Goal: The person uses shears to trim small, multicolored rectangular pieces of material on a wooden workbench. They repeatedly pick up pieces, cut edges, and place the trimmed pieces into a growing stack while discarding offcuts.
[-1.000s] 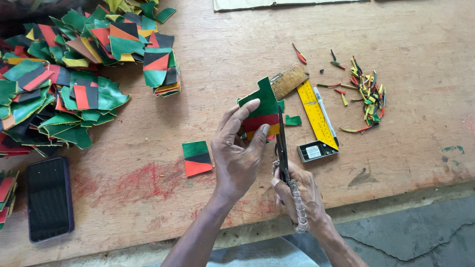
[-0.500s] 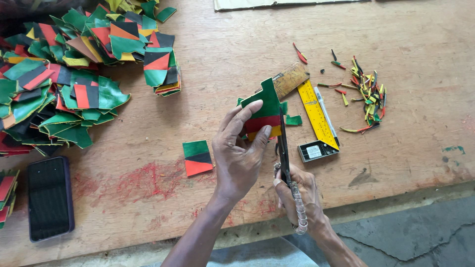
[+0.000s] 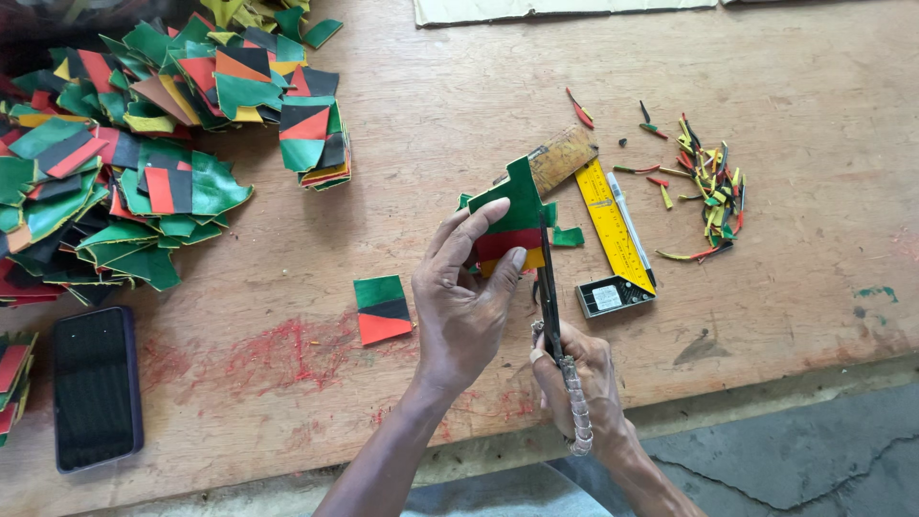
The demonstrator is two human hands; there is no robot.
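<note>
Left hand [image 3: 464,306] pinches green-red-yellow striped leather patch [image 3: 509,215]; right hand [image 3: 574,373] clenches dark metal scissors [image 3: 549,292], blade along patch edge; handles partly hidden.

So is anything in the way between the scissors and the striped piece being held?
Nothing visible: the scissors in the right hand already meet the striped piece that the left hand holds.

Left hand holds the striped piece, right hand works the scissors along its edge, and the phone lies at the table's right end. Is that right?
Not quite. The head view shows the phone at the table's left end; the left hand, striped piece, right hand and scissors are as stated.
</note>
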